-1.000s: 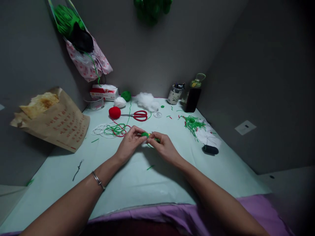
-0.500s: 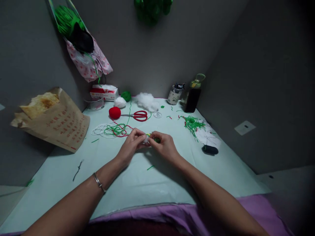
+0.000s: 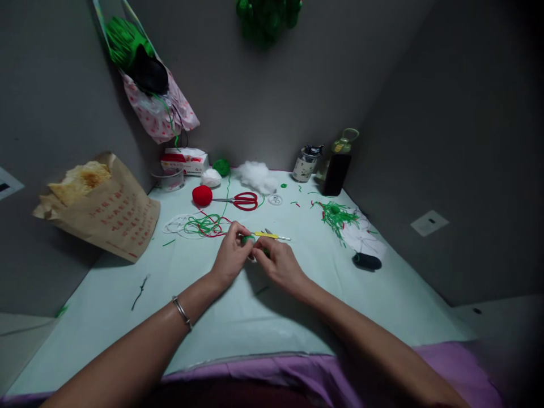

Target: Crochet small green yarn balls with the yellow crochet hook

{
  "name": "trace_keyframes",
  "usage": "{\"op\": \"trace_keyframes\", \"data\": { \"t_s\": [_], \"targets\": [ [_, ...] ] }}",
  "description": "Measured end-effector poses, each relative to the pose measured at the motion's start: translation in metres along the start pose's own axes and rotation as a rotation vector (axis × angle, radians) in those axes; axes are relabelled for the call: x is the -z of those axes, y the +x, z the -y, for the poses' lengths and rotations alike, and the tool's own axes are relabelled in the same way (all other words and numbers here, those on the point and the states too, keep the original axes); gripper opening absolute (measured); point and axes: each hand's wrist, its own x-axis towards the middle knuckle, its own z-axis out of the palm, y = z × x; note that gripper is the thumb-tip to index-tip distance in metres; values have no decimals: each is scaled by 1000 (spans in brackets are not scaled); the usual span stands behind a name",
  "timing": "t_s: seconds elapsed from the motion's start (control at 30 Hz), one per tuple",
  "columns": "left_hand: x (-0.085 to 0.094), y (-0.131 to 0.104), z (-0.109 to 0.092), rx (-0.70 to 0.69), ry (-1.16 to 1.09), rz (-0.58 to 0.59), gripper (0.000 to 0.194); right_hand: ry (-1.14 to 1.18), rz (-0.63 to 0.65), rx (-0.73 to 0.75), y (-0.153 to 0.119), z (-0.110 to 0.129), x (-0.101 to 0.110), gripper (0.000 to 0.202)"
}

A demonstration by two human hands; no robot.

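Note:
Fingertips together, my left hand (image 3: 229, 255) and my right hand (image 3: 283, 263) meet over the middle of the table, both closed on a small green and white yarn piece (image 3: 247, 240). Most of that piece is hidden by my fingers. Just beyond them lies a yellow-handled crochet hook (image 3: 267, 235), beside a small metal item I cannot make out. Loose green, red and white yarn strands (image 3: 204, 225) are tangled to the left of my left hand. Red-handled scissors (image 3: 245, 200) rest farther back, close to a red yarn ball (image 3: 202, 196).
White stuffing (image 3: 257, 177) and a green yarn ball (image 3: 221, 166) are at the back. A paper bag with flatbread (image 3: 114, 215) stands left. On the right are yarn scraps (image 3: 338, 216), a dark cylindrical item (image 3: 367, 261), a cup (image 3: 305, 168) and a bottle (image 3: 336, 170).
The white tuft at my fingertips shows less, and green yarn work now shows there. My right hand has dropped slightly, uncovering the crochet hook. The view has shifted a little left.

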Motion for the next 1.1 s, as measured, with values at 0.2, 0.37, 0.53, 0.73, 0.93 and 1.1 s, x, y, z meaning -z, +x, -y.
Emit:
{"op": "trace_keyframes", "data": {
  "t_s": [0.2, 0.37, 0.53, 0.73, 0.93, 1.1],
  "targets": [
    [2, 1, -3, -103, 20, -36, 21, -43, -116, 146, 9, -5, 20, 14],
    [0, -2, -1, -131, 21, 16, 23, 528, -28, 121, 10, -3, 29, 28],
    [1, -5, 4, -165, 23, 31, 22, 451, -49, -93, 13, -4, 28, 22],
    [3, -5, -1, -137, -2, 86, 23, 282, 112, -51, 17, -13, 23, 34],
    [5, -3, -15, -21, -54, 201, 29, 198, 7, -76, 15, -16, 19, 33],
    [7, 1, -10, 29, -96, 201, 32, 101, 31, 2, 9, -9, 21, 27]
  ]
}}
